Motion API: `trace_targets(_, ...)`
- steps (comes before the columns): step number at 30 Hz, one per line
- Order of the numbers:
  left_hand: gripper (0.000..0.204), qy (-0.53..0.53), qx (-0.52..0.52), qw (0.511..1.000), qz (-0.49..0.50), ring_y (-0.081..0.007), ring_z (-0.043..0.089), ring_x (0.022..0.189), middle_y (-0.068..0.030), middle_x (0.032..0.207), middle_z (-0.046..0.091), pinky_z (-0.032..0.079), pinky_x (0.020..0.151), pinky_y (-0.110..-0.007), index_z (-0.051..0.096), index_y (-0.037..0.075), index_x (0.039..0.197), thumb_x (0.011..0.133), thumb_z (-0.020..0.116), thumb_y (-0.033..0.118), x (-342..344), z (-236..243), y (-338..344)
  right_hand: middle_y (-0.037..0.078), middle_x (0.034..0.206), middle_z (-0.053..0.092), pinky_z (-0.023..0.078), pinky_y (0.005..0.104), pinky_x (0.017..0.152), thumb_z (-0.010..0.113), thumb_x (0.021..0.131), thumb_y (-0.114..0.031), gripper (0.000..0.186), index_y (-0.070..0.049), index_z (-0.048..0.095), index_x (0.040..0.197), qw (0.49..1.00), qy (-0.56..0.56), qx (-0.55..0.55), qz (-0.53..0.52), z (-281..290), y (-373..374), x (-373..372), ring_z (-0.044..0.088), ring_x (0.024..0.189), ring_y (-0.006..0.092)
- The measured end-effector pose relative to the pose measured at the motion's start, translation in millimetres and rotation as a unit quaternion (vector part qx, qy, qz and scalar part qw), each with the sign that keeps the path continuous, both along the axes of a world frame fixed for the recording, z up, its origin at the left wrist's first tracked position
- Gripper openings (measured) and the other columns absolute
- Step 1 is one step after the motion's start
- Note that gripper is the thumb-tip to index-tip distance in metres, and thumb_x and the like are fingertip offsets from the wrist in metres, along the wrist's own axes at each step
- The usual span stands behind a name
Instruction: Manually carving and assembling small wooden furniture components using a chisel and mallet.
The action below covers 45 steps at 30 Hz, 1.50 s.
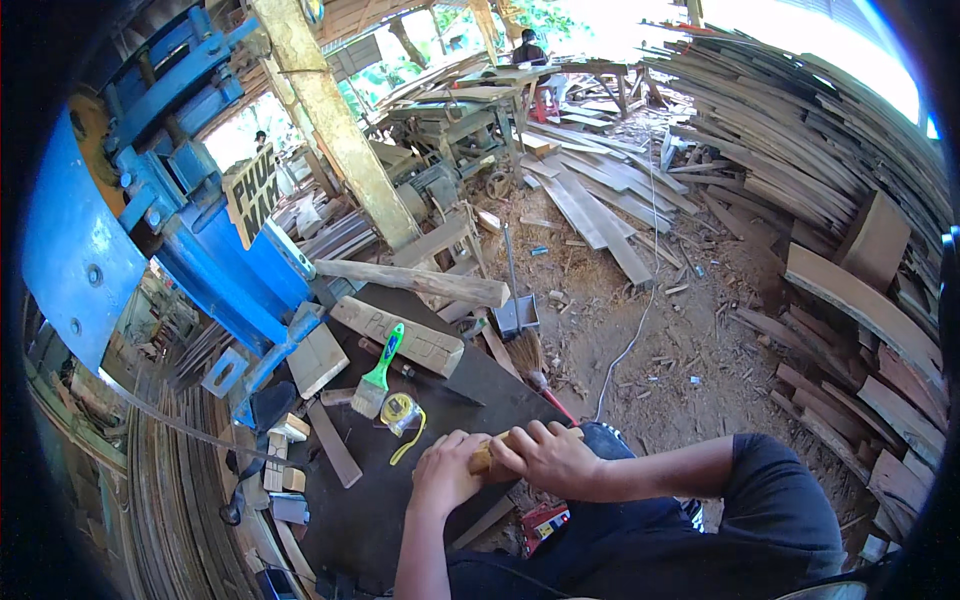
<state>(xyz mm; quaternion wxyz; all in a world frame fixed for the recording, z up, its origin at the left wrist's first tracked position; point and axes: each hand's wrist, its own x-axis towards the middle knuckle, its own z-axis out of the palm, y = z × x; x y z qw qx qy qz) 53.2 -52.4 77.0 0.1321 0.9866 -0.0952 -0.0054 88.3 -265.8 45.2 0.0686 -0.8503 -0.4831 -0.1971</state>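
My left hand [446, 472] and my right hand [548, 459] are closed side by side on a yellowish wooden piece [484, 464] at the near right edge of the dark work table [330, 520]. The fingers cover much of it, so its full shape is hidden. Just beyond the left hand lies a yellow tape measure [400, 412] with its strap hanging out. Behind that rests a paintbrush [380, 375] with a green handle, leaning over a pale wooden block [425, 345] with writing on it.
A big blue bandsaw [225, 270] stands at the left, its blade [190, 425] crossing the table's left side. Small wood blocks [280, 465] lie near it. A dustpan [517, 315] and broom stand past the table. Stacked planks [800, 130] fill the right; a person [528, 50] is far back.
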Motion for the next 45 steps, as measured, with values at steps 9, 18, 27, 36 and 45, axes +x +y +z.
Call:
trace_targets(9, 0.030, -0.022, -0.286, 0.956, -0.067, -0.0352, 0.063, 0.113, -0.0168, 0.119, 0.066, 0.050, 0.095, -0.042, 0.065, 0.003, 0.117, 0.096, 0.046, 0.009, 8.5, 5.5, -8.7, 0.010, 0.108, 0.056, 0.054, 0.0393, 0.073, 0.066, 0.082, -0.026, 0.060, -0.008, 0.045, 0.135, 0.993, 0.105, 0.061, 0.015, -15.9, 2.3, 7.3, 0.062, 0.094, 0.0279)
trace_targets(18, 0.032, -0.070, -0.179, 0.981, -0.021, -0.0336, 0.068, 0.099, -0.0107, 0.110, 0.070, 0.055, 0.083, -0.042, 0.069, 0.010, 0.116, 0.102, 0.051, 0.033, 7.4, -6.7, -18.4, 0.014, 0.111, 0.057, 0.054, 0.0421, 0.084, 0.081, 0.071, -0.036, 0.079, -0.002, 0.046, 0.133, 0.968, 0.217, 0.124, 0.006, -18.3, -2.7, 7.4, 0.063, 0.100, 0.0320)
trace_targets(27, 0.039, -0.035, -0.258, 0.965, 0.010, -0.0315, 0.072, 0.088, -0.0118, 0.095, 0.073, 0.057, 0.077, -0.039, 0.073, 0.004, 0.099, 0.075, 0.085, 0.033, 5.5, -5.9, -16.8, 0.009, 0.120, 0.056, 0.049, 0.0470, 0.090, 0.069, 0.083, -0.038, 0.068, -0.015, 0.043, 0.142, 0.970, 0.227, 0.091, -0.016, -26.7, 0.2, 6.9, 0.059, 0.112, 0.0269)
trace_targets(36, 0.040, -0.056, -0.270, 0.961, 0.013, -0.0321, 0.073, 0.088, -0.0158, 0.094, 0.074, 0.058, 0.076, -0.038, 0.074, 0.001, 0.098, 0.075, 0.085, 0.032, 11.6, -0.4, -11.4, 0.008, 0.114, 0.059, 0.057, 0.0392, 0.075, 0.080, 0.074, -0.049, 0.095, -0.020, 0.037, 0.153, 0.963, 0.238, 0.130, 0.012, -2.8, -7.9, 24.2, 0.070, 0.088, 0.0293)
trace_targets(45, 0.046, -0.052, -0.267, 0.962, 0.030, -0.0266, 0.074, 0.086, -0.0159, 0.091, 0.074, 0.057, 0.077, -0.035, 0.072, 0.000, 0.100, 0.070, 0.089, 0.030, 2.2, -1.6, -16.8, 0.011, 0.115, 0.055, 0.057, 0.0414, 0.070, 0.076, 0.080, -0.049, 0.080, -0.018, 0.043, 0.146, 0.961, 0.248, 0.123, 0.017, -21.2, -9.7, 14.7, 0.069, 0.082, 0.0318)
